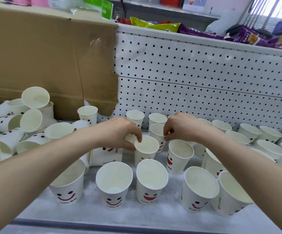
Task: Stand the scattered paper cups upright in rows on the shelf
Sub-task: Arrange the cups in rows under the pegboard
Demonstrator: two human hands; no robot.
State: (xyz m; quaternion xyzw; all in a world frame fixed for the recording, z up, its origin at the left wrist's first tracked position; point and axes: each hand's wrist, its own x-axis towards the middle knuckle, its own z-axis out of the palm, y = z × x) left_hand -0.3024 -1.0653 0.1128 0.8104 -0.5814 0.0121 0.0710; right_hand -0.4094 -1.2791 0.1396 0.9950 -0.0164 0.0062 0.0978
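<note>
White paper cups with red smiley faces fill the shelf. My left hand pinches the rim of an upright cup in the middle of the shelf. Just to the right, my right hand pinches the rim of another upright cup behind it. Several cups stand upright along the front, among them a front cup and its right neighbour. More upright cups run along the back and right. A heap of toppled cups lies at the left.
A brown cardboard sheet leans against the back at the left. The white pegboard back panel closes off the shelf behind. Snack bags lie on the shelf above. The shelf's front edge runs along the bottom.
</note>
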